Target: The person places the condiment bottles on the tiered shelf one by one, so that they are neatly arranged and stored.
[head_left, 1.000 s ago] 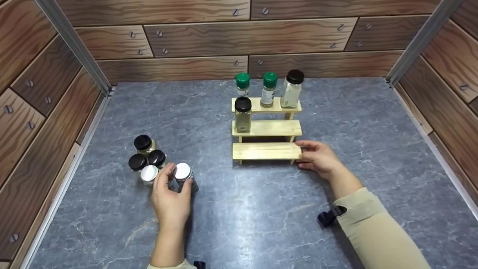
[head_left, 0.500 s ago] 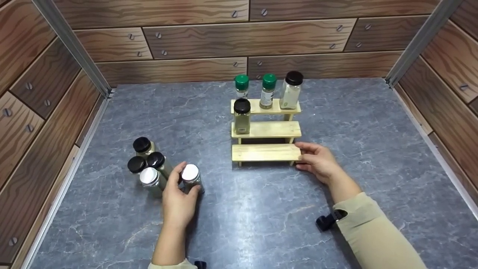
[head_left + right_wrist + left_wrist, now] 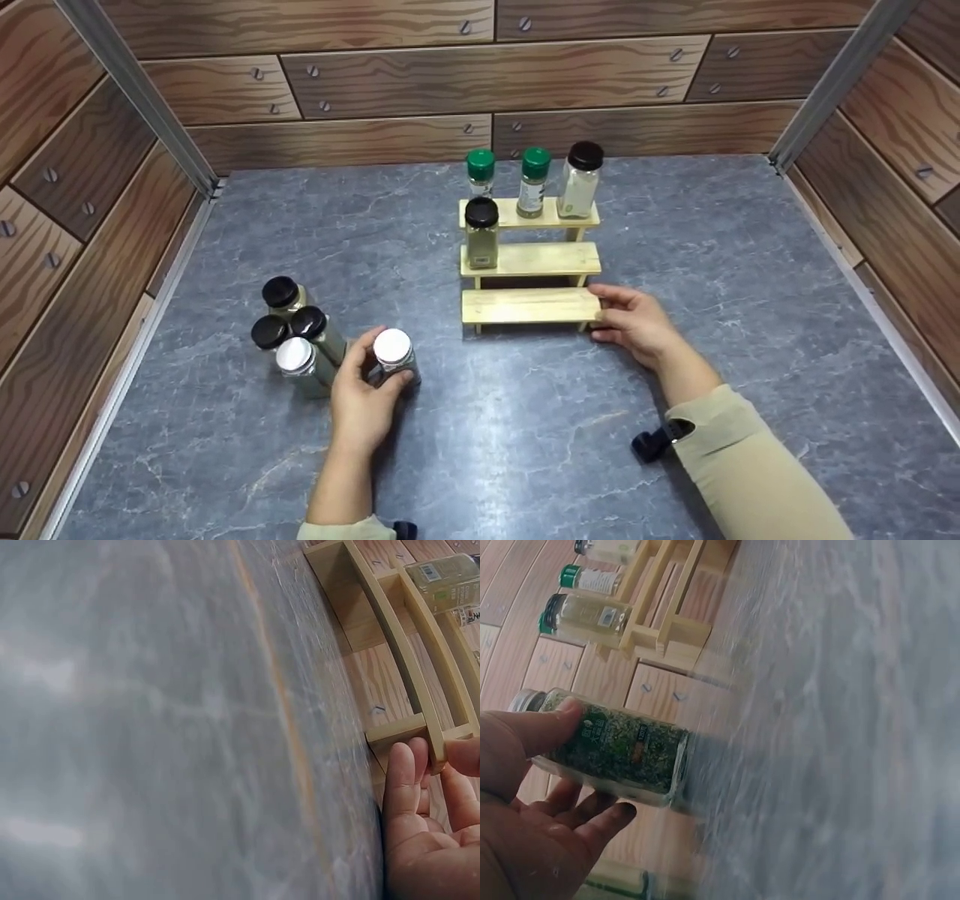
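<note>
My left hand holds a spice jar with a white lid, thumb on one side and fingers on the other. In the left wrist view this jar shows green dried herbs behind clear walls. Whether its base touches the table is unclear. Just left of that hand, several jars stand in a cluster, one white-lidded jar and others with black lids. My right hand grips the right end of the lowest step of a tiered wooden rack, as the right wrist view also shows.
Two green-capped jars and a black-capped jar stand on the rack's top step. Another black-capped jar stands at the left of the middle step. Wood-patterned walls enclose the grey marbled table.
My left hand has moved right with its jar, away from the cluster. The right hand stays at the rack's end. The whole head view has shifted slightly.
</note>
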`<state>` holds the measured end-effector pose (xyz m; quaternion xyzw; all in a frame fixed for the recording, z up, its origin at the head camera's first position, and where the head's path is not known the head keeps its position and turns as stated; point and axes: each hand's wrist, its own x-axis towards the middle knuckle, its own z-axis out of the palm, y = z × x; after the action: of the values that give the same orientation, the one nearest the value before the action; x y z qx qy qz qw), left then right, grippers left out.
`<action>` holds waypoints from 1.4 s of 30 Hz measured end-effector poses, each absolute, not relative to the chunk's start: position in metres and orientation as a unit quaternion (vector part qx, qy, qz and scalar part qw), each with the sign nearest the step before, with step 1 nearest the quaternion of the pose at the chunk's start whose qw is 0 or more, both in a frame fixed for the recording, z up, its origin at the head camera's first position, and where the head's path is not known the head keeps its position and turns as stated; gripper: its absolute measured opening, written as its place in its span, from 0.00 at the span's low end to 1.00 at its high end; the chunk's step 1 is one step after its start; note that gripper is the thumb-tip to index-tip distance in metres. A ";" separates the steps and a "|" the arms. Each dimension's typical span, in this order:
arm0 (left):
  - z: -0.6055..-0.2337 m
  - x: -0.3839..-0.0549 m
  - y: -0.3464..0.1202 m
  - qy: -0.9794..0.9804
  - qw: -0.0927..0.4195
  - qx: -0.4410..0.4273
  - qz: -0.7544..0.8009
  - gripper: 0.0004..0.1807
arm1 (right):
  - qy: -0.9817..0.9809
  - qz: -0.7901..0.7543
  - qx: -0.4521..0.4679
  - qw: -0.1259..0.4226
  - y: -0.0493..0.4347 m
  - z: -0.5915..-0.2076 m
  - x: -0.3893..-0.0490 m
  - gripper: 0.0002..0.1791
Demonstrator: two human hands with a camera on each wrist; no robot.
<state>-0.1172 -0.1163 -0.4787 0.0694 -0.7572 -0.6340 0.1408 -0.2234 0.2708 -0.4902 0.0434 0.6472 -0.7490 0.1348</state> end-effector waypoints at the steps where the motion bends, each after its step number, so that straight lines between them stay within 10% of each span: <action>1: -0.478 -0.117 -0.113 -0.754 0.140 0.066 -0.638 0.37 | 0.648 -0.749 0.043 0.134 0.272 -0.490 -0.223 0.33; 23: -0.383 -0.180 0.001 -0.755 0.070 -0.142 -0.636 0.34 | 0.660 -0.742 0.049 0.105 0.276 -0.490 -0.223 0.32; 42: -0.376 -0.238 0.050 -0.845 0.043 -0.113 -0.520 0.34 | 0.655 -0.748 0.049 0.091 0.267 -0.496 -0.218 0.33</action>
<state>-0.2380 0.0500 -0.3758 -0.1128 -0.8454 -0.5203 0.0434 -0.2178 0.2668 -0.4957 0.0493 0.6554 -0.7482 0.0910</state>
